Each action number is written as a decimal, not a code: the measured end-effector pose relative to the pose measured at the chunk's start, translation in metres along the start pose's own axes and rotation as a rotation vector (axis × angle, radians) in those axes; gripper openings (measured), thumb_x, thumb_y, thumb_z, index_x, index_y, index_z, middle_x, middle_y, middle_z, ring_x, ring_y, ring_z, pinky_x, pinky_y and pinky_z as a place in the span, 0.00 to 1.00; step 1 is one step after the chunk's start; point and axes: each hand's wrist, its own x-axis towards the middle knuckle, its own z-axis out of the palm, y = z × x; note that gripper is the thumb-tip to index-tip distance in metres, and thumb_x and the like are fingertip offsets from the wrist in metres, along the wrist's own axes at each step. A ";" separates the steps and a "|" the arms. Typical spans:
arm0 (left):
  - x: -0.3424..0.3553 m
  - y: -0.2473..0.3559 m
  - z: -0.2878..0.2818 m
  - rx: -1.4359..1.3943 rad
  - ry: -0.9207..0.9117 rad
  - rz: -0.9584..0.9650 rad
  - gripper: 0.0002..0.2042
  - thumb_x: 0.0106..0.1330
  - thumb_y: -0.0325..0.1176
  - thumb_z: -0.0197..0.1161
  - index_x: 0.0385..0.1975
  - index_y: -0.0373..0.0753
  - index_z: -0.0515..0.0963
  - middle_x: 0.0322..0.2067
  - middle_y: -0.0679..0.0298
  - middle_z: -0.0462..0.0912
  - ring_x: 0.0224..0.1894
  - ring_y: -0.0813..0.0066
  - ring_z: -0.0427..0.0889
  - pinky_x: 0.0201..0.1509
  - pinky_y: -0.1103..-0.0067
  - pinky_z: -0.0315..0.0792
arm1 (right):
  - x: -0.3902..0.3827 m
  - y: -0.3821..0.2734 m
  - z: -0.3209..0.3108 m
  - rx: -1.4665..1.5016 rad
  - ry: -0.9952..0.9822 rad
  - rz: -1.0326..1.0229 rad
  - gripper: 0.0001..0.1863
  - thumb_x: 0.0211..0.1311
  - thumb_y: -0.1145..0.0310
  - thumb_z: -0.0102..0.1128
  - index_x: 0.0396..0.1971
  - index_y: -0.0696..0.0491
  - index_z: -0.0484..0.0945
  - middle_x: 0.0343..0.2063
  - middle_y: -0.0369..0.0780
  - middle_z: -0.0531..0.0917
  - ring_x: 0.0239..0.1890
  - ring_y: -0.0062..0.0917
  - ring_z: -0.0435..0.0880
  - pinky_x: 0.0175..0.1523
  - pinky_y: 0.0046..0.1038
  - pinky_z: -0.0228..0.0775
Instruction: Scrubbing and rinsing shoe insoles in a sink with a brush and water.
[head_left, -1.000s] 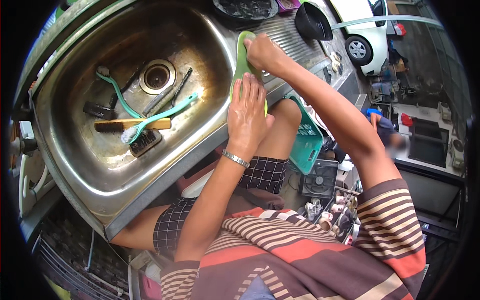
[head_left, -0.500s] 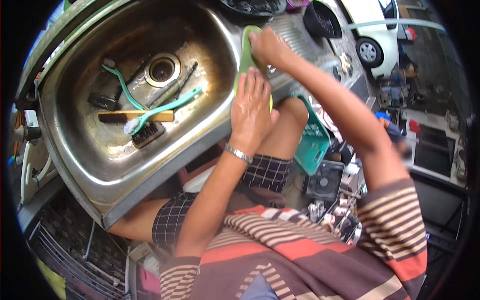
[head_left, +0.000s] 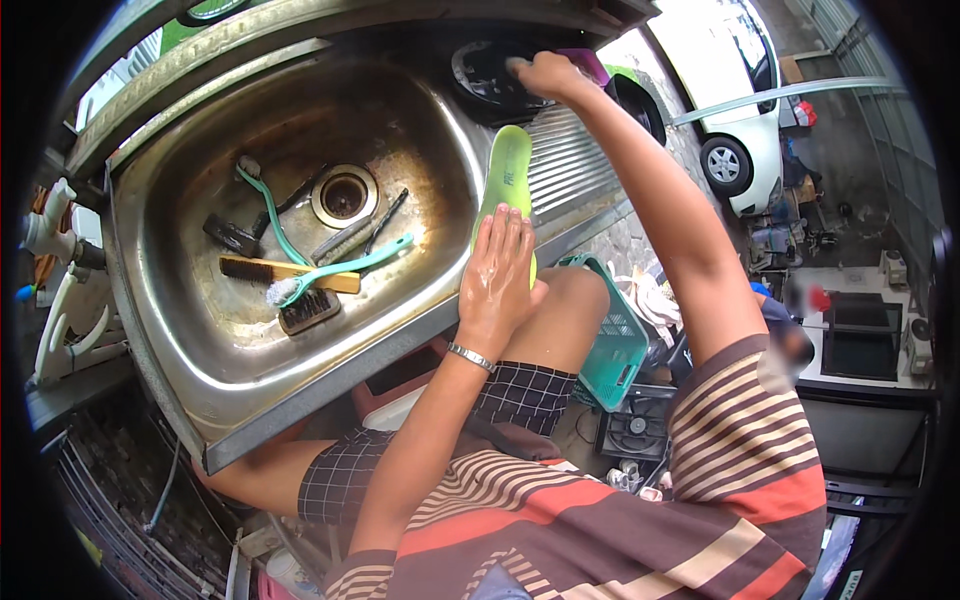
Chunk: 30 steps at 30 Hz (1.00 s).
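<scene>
A green shoe insole lies lengthwise on the ledge between the sink bowl and the ribbed drainboard. My left hand rests flat on its near half, fingers stretched out, skin wet. Farther off, my right hand is over the rim of a black basin of dark water, fingers closed; a small pale thing shows at its fingertips, too little of it to name. In the steel sink lie two turquoise brushes, one with a white-bristled head, a wooden brush and several dark brushes near the drain.
Beside the basin are a purple container and a black bucket. The drainboard is ribbed metal. A teal basket stands beyond my knee. A pale hose crosses near a white car. Another person is at the right.
My right hand has left the insole and moved away to the black basin. My left hand stays on the insole. The whole view has shifted slightly.
</scene>
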 end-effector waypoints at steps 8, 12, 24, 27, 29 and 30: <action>-0.006 -0.009 0.000 0.020 -0.049 -0.055 0.41 0.58 0.51 0.67 0.68 0.31 0.69 0.70 0.49 0.68 0.78 0.54 0.58 0.84 0.64 0.48 | -0.102 -0.029 0.032 0.038 0.205 -0.120 0.26 0.70 0.47 0.58 0.36 0.61 0.76 0.36 0.65 0.85 0.45 0.57 0.87 0.57 0.58 0.75; 0.000 0.001 0.004 0.052 -0.057 -0.041 0.38 0.58 0.51 0.67 0.65 0.31 0.72 0.69 0.49 0.69 0.77 0.55 0.58 0.83 0.64 0.49 | -0.182 -0.009 0.062 0.009 -0.101 -0.121 0.29 0.73 0.51 0.53 0.42 0.70 0.78 0.35 0.67 0.84 0.36 0.61 0.87 0.44 0.55 0.79; 0.010 0.001 0.004 0.070 -0.054 -0.037 0.37 0.59 0.52 0.65 0.64 0.31 0.73 0.67 0.49 0.70 0.76 0.53 0.59 0.83 0.62 0.46 | -0.143 -0.013 0.075 -0.216 -0.219 -0.249 0.24 0.76 0.57 0.46 0.41 0.63 0.84 0.38 0.64 0.84 0.43 0.59 0.87 0.51 0.53 0.80; 0.003 0.001 -0.001 0.054 -0.146 -0.027 0.40 0.59 0.53 0.65 0.68 0.33 0.70 0.69 0.49 0.69 0.77 0.54 0.58 0.83 0.63 0.45 | -0.125 -0.003 0.090 -0.390 -0.148 -0.374 0.25 0.76 0.55 0.47 0.37 0.63 0.84 0.35 0.62 0.85 0.41 0.59 0.87 0.47 0.53 0.81; -0.007 -0.009 0.005 0.071 -0.077 -0.052 0.39 0.58 0.53 0.65 0.66 0.32 0.71 0.67 0.49 0.70 0.77 0.54 0.58 0.83 0.62 0.45 | -0.162 -0.025 0.087 -0.194 -0.185 -0.306 0.25 0.76 0.55 0.48 0.37 0.63 0.85 0.34 0.62 0.85 0.40 0.60 0.87 0.47 0.52 0.81; -0.005 -0.003 0.006 0.055 0.008 -0.031 0.38 0.58 0.52 0.66 0.65 0.32 0.73 0.66 0.49 0.71 0.77 0.54 0.58 0.83 0.62 0.46 | -0.175 -0.021 0.079 -0.028 -0.208 -0.187 0.25 0.76 0.55 0.48 0.37 0.63 0.85 0.33 0.61 0.85 0.40 0.60 0.87 0.47 0.52 0.81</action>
